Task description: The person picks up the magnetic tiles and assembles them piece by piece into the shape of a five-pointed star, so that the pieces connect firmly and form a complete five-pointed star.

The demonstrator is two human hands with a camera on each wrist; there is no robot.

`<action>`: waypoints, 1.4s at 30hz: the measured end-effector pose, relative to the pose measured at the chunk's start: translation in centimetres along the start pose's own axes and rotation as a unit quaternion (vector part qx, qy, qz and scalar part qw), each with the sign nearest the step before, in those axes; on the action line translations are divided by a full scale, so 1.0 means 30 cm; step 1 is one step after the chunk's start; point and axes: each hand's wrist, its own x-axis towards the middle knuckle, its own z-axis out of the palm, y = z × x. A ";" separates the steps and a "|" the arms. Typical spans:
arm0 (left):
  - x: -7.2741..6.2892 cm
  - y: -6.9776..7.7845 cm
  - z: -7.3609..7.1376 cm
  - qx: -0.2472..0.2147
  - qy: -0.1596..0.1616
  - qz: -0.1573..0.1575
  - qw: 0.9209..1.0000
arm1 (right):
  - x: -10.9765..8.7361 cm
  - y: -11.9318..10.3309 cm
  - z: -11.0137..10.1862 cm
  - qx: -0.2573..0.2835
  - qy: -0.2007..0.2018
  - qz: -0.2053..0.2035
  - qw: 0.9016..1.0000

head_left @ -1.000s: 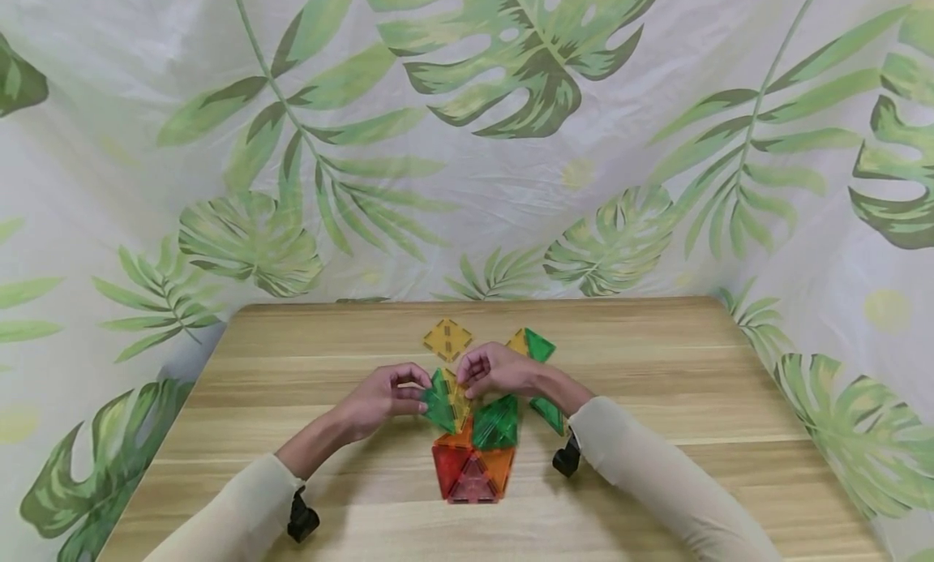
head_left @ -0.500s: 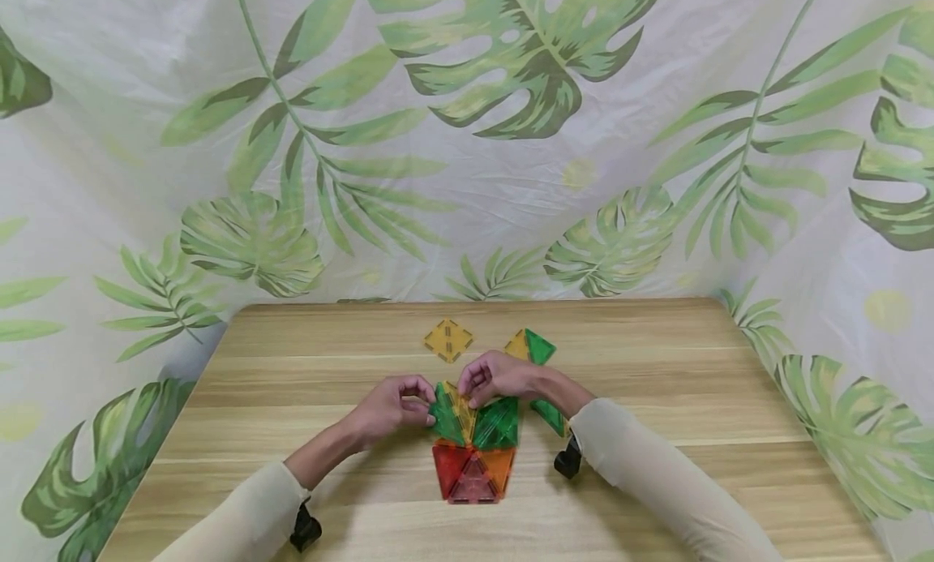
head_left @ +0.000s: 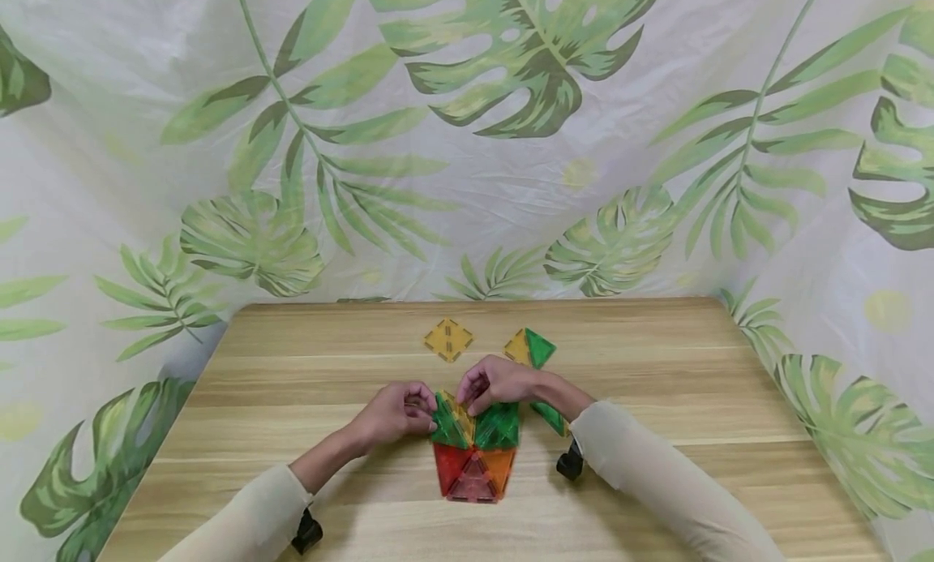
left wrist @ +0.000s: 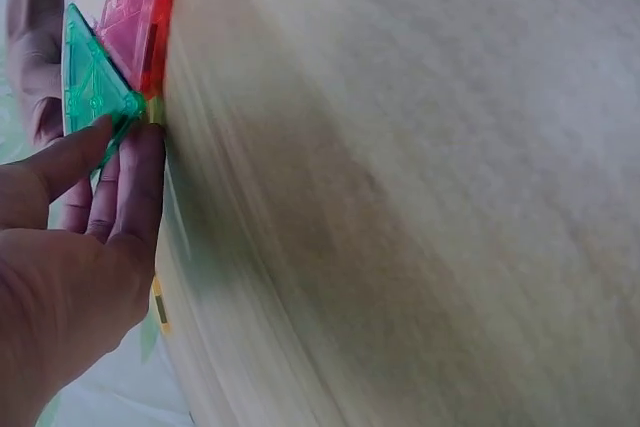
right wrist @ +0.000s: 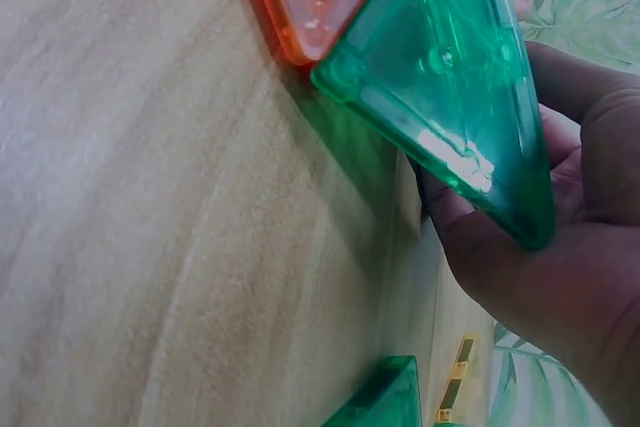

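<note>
In the head view, a structure of translucent magnetic tiles stands at the table's middle, its lower part made of a red tile (head_left: 447,462), a pink tile (head_left: 476,482) and an orange tile (head_left: 503,465). My left hand (head_left: 394,418) pinches the outer edge of a green triangular tile (head_left: 447,431) above the red one. Joined to that green tile is a yellow tile (head_left: 464,426), which my right hand (head_left: 496,383) pinches from behind at its upper edge. Another green tile (head_left: 502,426) stands above the orange side, near my right wrist. The right wrist view shows this green tile (right wrist: 440,77) hiding my right fingertips.
Behind the structure lie a yellow diamond of two tiles (head_left: 448,340) and a joined yellow-and-green pair (head_left: 540,347). Right of the structure, below my right forearm, is a green piece (head_left: 549,417). A leaf-print cloth (head_left: 496,181) hangs behind the wooden table (head_left: 657,343).
Both hands have brought the joined green and yellow tiles down and slightly right, onto the top of the red side. The loose tiles have stayed where they were.
</note>
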 end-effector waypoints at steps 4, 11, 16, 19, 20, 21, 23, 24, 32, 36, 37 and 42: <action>0.000 0.001 0.000 0.037 -0.003 0.013 0.999 | -0.007 -0.005 0.003 -0.009 0.003 -0.008 1.000; 0.002 0.024 -0.022 0.100 0.028 0.055 0.993 | -0.059 -0.003 -0.002 -0.039 0.055 -0.036 0.997; 0.016 0.041 -0.026 0.143 0.023 0.128 0.981 | -0.125 0.006 -0.014 -0.084 0.102 -0.062 0.989; 0.029 0.060 -0.023 0.202 -0.012 0.185 0.962 | -0.168 0.007 -0.012 -0.110 0.142 -0.076 0.981; 0.035 0.067 -0.021 0.223 -0.025 0.201 0.954 | -0.184 0.005 -0.008 -0.118 0.157 -0.082 0.977; 0.040 0.073 -0.019 0.243 -0.036 0.214 0.945 | -0.200 0.002 -0.002 -0.127 0.172 -0.088 0.973; 0.050 0.084 -0.016 0.275 -0.056 0.230 0.932 | -0.231 -0.006 0.013 -0.142 0.204 -0.100 0.963; 0.055 0.088 -0.016 0.286 -0.065 0.235 0.927 | -0.247 -0.011 0.023 -0.149 0.220 -0.102 0.959; 0.090 0.113 -0.008 0.334 -0.135 0.227 0.905 | -0.357 -0.036 0.147 -0.200 0.308 -0.086 0.926; 0.107 0.120 -0.010 0.350 -0.157 0.223 0.896 | -0.378 -0.029 0.214 -0.225 0.327 -0.058 0.916; 0.109 0.121 -0.010 0.351 -0.160 0.222 0.895 | -0.380 -0.026 0.228 -0.236 0.332 -0.053 0.912; 0.105 0.110 -0.012 0.340 -0.158 0.219 0.901 | -0.371 -0.014 0.276 -0.290 0.342 -0.046 0.892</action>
